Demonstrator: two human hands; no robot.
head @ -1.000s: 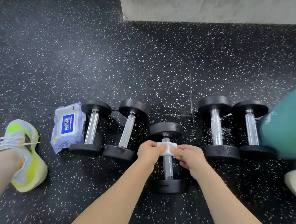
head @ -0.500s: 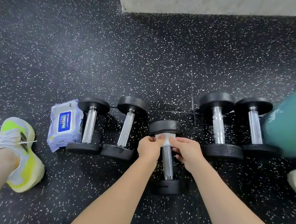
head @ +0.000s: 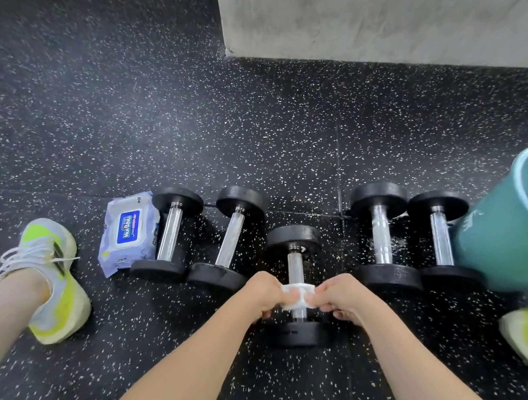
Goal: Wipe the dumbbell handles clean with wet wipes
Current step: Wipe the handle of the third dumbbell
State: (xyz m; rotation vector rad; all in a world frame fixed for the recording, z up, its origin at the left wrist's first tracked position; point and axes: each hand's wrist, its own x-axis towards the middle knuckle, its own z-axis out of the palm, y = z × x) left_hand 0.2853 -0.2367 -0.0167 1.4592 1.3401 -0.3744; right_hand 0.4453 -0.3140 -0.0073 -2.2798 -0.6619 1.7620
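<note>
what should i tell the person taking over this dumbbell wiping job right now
Left hand and right hand each pinch one end of the folded white wet wipe, which is wrapped over the chrome handle of the middle black dumbbell, near its nearer end.
Blue and white pack of wet wipes lies on the speckled black rubber floor, far left of the row.
Two black dumbbells on the left and two black dumbbells on the right lie untouched.
Teal plastic bucket, far right, holds crumpled white material.
Which handles are already clean cannot be told; finish the middle one, then check the rest.
</note>
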